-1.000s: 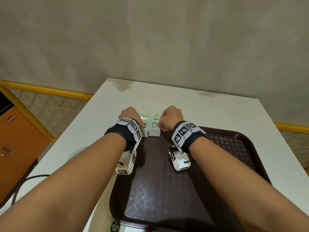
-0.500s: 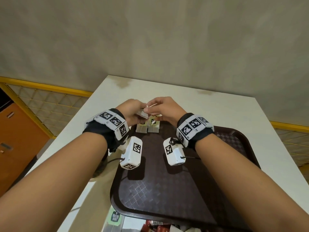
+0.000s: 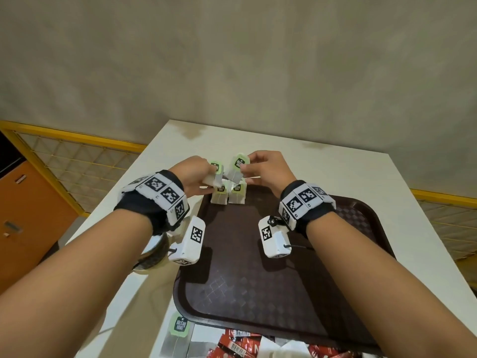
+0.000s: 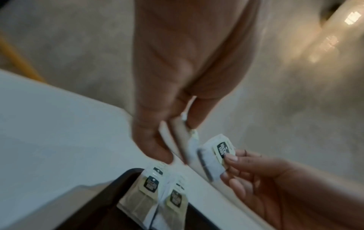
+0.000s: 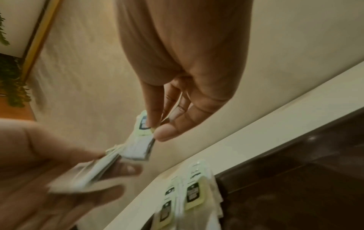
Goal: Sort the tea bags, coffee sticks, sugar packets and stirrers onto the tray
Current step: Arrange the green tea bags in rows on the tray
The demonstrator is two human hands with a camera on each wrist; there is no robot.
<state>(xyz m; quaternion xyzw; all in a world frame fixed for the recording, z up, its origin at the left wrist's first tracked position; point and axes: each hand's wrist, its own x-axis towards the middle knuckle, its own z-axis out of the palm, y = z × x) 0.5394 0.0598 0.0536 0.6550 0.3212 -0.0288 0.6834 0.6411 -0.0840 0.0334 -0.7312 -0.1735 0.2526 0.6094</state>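
A dark brown tray (image 3: 348, 254) lies on the white table (image 3: 322, 171). Two stacks of green-tagged tea bags (image 3: 228, 193) (image 4: 157, 196) (image 5: 189, 200) sit at its far left corner. My left hand (image 3: 192, 177) (image 4: 163, 124) grips a small bundle of tea bags (image 3: 213, 175) (image 4: 183, 140) above them. My right hand (image 3: 265, 169) (image 5: 157, 129) pinches one tea bag (image 3: 236, 167) (image 4: 214, 155) (image 5: 140, 140) by its green tag, beside the bundle. Both hands hover over the tray's far edge.
Red coffee sticks (image 3: 247, 344) and a loose tea bag (image 3: 178, 334) lie on the table at the tray's near edge. A round roll-like object (image 3: 152, 251) sits under my left wrist. An orange cabinet (image 3: 31, 215) stands to the left.
Both hands rose from the stacks on the tray. The left lifted a bundle of tea bags, and the right has drawn one bag out of it to the right.
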